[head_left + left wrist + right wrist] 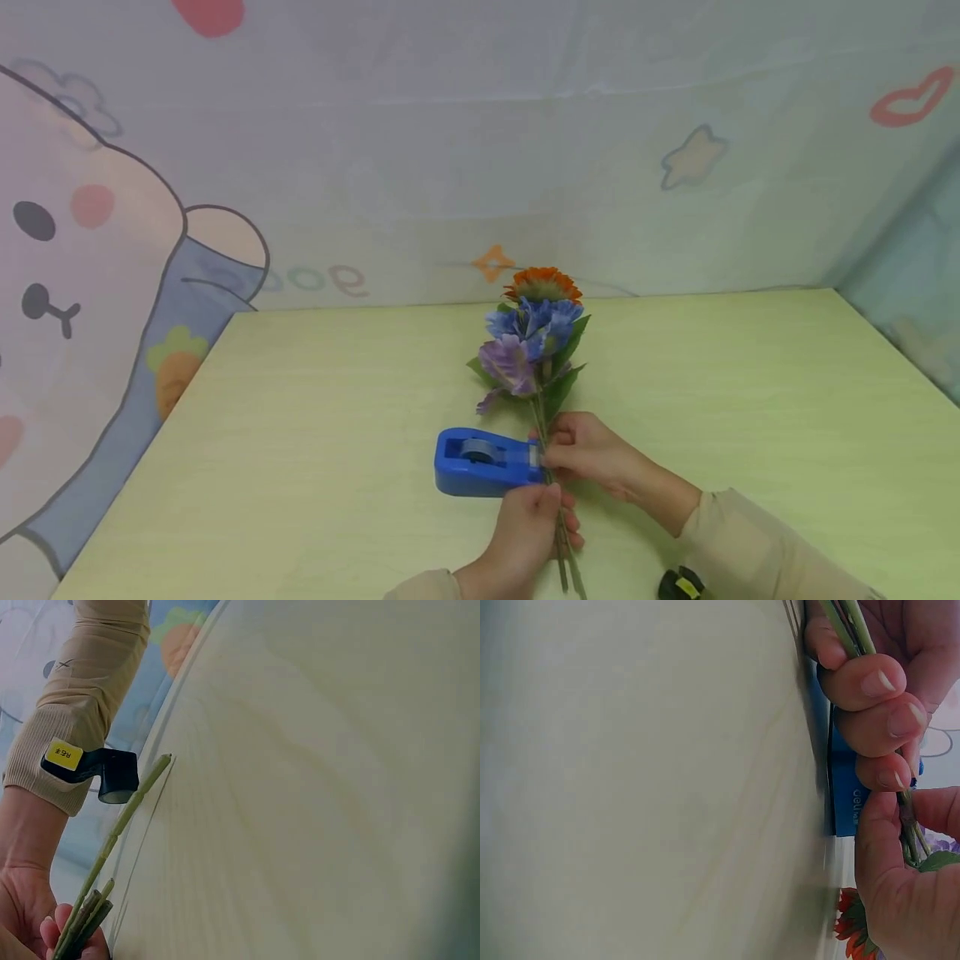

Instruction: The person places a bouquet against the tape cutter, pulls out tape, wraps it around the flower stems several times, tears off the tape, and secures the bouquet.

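A small bunch of flowers stretches over the table, with an orange bloom [543, 287], a blue bloom [546, 329] and a purple bloom [510, 365]. My left hand [525, 527] grips the lower stems [563, 573], fingers curled round them. Just above it, my right hand [588, 450] pinches the stems between thumb and fingers, as the right wrist view also shows. Directly left of the stems sits a blue tape dispenser [476, 482] with a tape roll [480, 451], its cutter end beside the right fingertips. Whether tape is on the stems I cannot tell.
The pale yellow-green table [315, 433] meets a printed cloth backdrop [450, 150] at its far edge. A cartoon bear print [90, 275] fills the left side. Near the right sleeve [772, 533] a black wrist device [681, 583] with a yellow label shows.
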`<state>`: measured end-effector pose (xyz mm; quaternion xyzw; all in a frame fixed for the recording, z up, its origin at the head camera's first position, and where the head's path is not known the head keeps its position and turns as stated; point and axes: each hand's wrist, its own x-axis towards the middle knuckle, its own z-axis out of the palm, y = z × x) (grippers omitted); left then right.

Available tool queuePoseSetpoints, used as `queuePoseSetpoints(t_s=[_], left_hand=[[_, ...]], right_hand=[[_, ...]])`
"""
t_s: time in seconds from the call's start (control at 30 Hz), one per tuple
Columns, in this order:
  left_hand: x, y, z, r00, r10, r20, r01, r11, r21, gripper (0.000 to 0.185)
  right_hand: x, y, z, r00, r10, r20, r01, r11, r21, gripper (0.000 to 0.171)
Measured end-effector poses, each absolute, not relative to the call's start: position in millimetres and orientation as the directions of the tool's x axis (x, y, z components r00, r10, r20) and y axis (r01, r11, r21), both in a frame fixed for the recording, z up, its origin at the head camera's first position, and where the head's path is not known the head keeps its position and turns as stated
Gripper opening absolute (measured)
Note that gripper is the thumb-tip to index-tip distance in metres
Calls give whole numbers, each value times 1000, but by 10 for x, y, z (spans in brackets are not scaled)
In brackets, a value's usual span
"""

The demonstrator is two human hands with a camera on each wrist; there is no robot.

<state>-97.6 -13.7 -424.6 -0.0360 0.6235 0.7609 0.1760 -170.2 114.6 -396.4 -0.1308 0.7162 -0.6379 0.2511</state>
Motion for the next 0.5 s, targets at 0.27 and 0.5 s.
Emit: queuePoseSetpoints(t_s=[0.27,0.5], left_hand=[[-979,-120,-4257,-938,218,-269,-307,-166,937,27],[-977,-122,-4259,-943,214,-255,-294,-172,940,27]], right_hand=[[-1702,1132,-3958,-848,-492,-195,118,183,-976,38],[-1705,1117,-3952,-852,-490,-183,99,192,-976,37]])
